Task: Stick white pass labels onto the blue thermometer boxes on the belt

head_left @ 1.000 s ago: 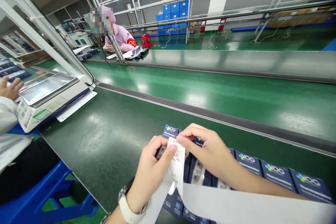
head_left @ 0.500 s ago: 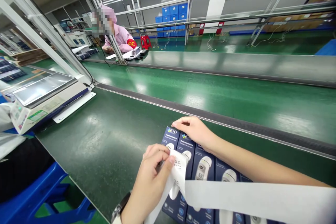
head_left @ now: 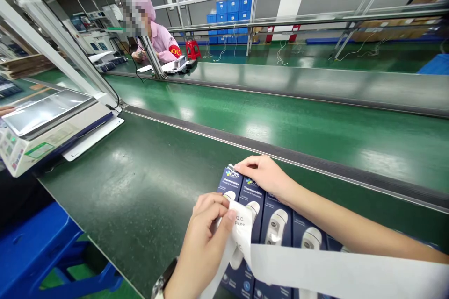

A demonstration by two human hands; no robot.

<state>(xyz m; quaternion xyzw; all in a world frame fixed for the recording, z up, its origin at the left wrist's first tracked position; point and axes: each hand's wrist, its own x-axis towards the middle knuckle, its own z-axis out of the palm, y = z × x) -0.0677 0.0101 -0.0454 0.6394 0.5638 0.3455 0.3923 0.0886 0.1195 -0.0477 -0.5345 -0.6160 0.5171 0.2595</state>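
My left hand (head_left: 206, 233) pinches a white strip of Q.C. PASS stickers (head_left: 242, 224) between thumb and fingers. The strip folds at my thumb, and its long tail runs off to the right across several dark blue thermometer boxes (head_left: 254, 201), which lie side by side. Over the top end of the leftmost box (head_left: 228, 180) is my right hand (head_left: 259, 173). Its thumb and finger are pressed together at a small pale sticker (head_left: 231, 167) on that box's top edge. My right forearm and the strip hide parts of the other boxes.
A scale (head_left: 52, 126) stands on the green table (head_left: 140, 187) at the left, with a white board (head_left: 94, 140) beside it. Beyond the dark rail runs a green conveyor belt (head_left: 280, 126). A co-worker (head_left: 161, 39) sits across it. A blue stool (head_left: 38, 247) is at lower left.
My right fingertips have shifted slightly right along the top of the leftmost box, and the pale sticker now shows there. The view has turned a little; a hand now appears behind the scale.
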